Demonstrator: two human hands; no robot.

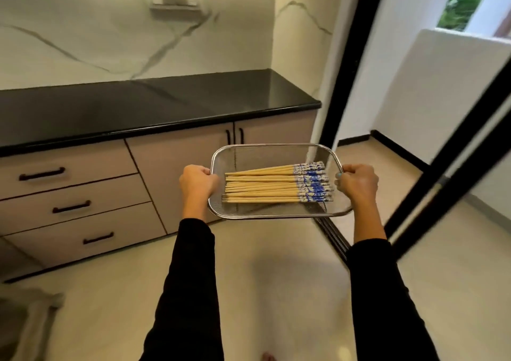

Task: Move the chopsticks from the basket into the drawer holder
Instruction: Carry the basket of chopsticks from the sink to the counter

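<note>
A rectangular steel mesh basket [272, 150] is held in the air in front of me, above the floor. My left hand [197, 185] grips its left rim and my right hand [358, 183] grips its right rim. Inside lie several wooden chopsticks [265, 187] in a bundle, their blue-and-white patterned ends pointing right. The three drawers [69, 208] of the cabinet to the left are shut, each with a dark bar handle. No drawer holder is in view.
A black countertop [154, 106] runs along the marble wall, with cabinet doors [179, 172] below it, behind the basket. A black-framed sliding door [431, 167] stands at the right. Pale tiled floor [276, 277] lies underneath.
</note>
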